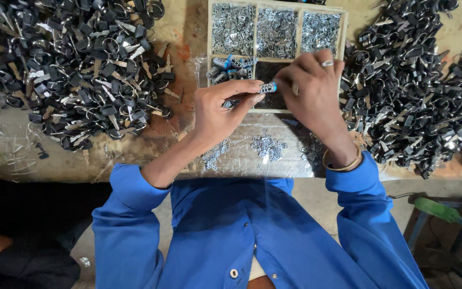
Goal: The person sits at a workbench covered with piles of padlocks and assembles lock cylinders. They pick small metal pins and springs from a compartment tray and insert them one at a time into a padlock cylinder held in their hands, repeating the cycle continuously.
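1. The left hand [221,109] held a small cylinder [266,88] pinched between thumb and forefinger; the piece looked metallic grey with a blue end. It sat above the near edge of the tray [210,48], at the middle of the bench [12,155].
2. The right hand [311,88] was closed narrowly at the cylinder's blue end, fingertips touching it. Whether it gripped a separate small part could not be told. A ring [327,63] and a bangle [343,163] were worn on that side.
3. Handling judgement: the cylinder appeared light, rigid and smooth, likely slippery on its round wall. The grip is best taken across the barrel, leaving the end free.
4. The tray was wooden, with dividers. Its three far compartments held fine, bright metal pieces [276,32], thin and stamped in appearance. A near-left compartment held more cylinders [225,68]; the compartment under the hands looked dark, contents unclear.
5. Loose metal pieces [267,147] lay on a clear plastic sheet [241,160] at the bench's near edge, between the forearms.
6. Keys with black plastic heads and wire rings were heaped at the far-left [76,64] and right [418,91] of the bench: hard, tangled, angular.
7. The bench surface was worn, stained wood.
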